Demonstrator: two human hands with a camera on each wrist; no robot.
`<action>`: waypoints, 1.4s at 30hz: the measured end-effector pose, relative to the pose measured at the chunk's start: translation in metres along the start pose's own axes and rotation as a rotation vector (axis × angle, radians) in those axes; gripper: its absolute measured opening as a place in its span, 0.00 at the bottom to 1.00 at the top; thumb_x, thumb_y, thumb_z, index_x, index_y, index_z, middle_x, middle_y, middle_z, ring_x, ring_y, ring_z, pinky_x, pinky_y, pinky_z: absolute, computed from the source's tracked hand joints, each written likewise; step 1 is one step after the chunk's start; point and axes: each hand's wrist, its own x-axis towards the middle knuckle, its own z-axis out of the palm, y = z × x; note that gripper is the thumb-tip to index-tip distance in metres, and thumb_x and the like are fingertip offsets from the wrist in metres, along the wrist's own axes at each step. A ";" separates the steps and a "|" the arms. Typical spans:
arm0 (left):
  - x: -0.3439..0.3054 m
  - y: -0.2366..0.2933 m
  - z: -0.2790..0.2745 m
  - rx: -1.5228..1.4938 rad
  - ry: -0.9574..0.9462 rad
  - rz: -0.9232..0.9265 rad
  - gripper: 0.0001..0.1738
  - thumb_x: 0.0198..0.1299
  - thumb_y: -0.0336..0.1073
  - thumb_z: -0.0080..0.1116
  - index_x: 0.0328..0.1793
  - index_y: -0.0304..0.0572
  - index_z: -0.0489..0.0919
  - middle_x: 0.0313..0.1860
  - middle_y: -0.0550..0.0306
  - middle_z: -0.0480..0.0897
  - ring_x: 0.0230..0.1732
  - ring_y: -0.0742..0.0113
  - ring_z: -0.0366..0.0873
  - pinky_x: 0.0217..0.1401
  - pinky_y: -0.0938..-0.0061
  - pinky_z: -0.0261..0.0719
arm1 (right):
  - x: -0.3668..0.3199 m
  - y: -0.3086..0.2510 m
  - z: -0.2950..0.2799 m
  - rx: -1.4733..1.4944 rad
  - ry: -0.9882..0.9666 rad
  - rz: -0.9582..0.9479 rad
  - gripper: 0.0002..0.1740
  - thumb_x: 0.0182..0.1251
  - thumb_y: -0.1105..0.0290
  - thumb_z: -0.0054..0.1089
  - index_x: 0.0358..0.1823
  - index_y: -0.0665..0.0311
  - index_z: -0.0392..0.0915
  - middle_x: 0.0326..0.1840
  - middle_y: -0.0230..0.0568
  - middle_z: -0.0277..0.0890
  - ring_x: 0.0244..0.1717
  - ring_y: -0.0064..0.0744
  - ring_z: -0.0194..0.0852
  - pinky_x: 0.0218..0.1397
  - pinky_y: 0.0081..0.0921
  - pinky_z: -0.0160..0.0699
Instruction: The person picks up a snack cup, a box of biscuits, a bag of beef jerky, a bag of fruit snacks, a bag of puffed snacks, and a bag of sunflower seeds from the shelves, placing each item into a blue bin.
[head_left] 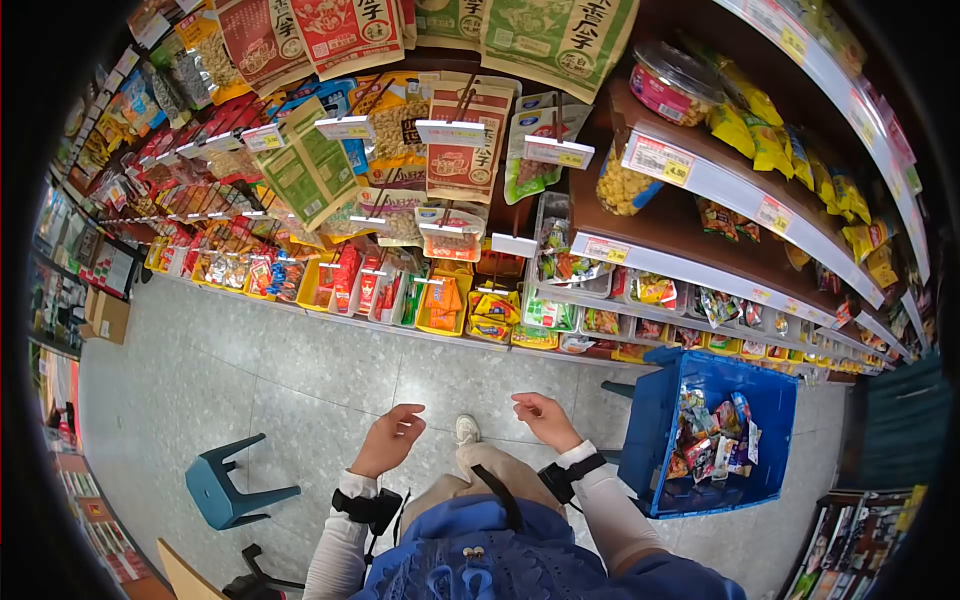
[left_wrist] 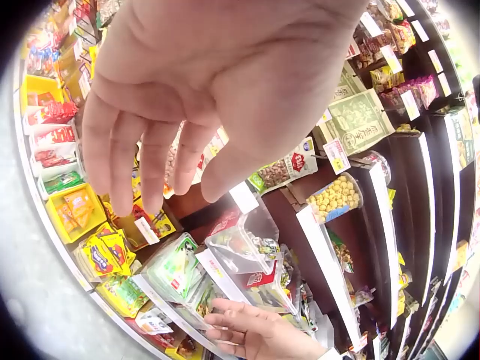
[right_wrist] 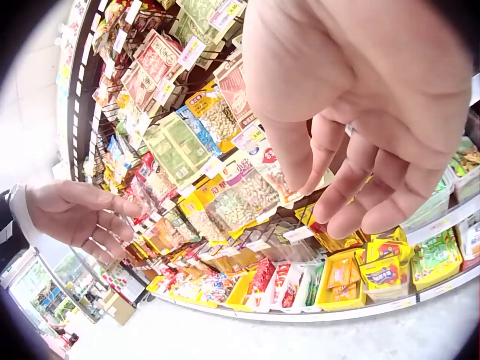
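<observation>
Both hands hang empty in front of a shop shelf wall of snack packets. My left hand (head_left: 388, 438) is held out low with relaxed, slightly bent fingers (left_wrist: 142, 161) and holds nothing. My right hand (head_left: 543, 418) hovers beside it at the same height, fingers (right_wrist: 352, 187) loosely bent, also empty. Neither hand touches a shelf. Nearest ahead are yellow trays of small packets (head_left: 445, 305) on the bottom row. A blue crate (head_left: 770, 400) with several snack packets inside stands on the floor just right of my right hand.
Hanging bags with price tags (head_left: 450, 132) fill the upper wall. Brown shelves (head_left: 700, 190) with jars and packets run off to the right. A teal stool (head_left: 232, 487) stands on the grey tiled floor at my left. A cardboard box (head_left: 105, 316) sits far left.
</observation>
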 end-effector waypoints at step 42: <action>0.256 -0.106 0.023 0.164 -0.630 -0.040 0.19 0.55 0.41 0.56 0.50 0.41 0.76 0.38 0.53 0.80 0.34 0.64 0.79 0.39 0.73 0.76 | 0.076 0.068 0.099 -0.167 0.384 0.124 0.13 0.58 0.71 0.56 0.45 0.59 0.77 0.35 0.42 0.80 0.32 0.31 0.78 0.35 0.24 0.76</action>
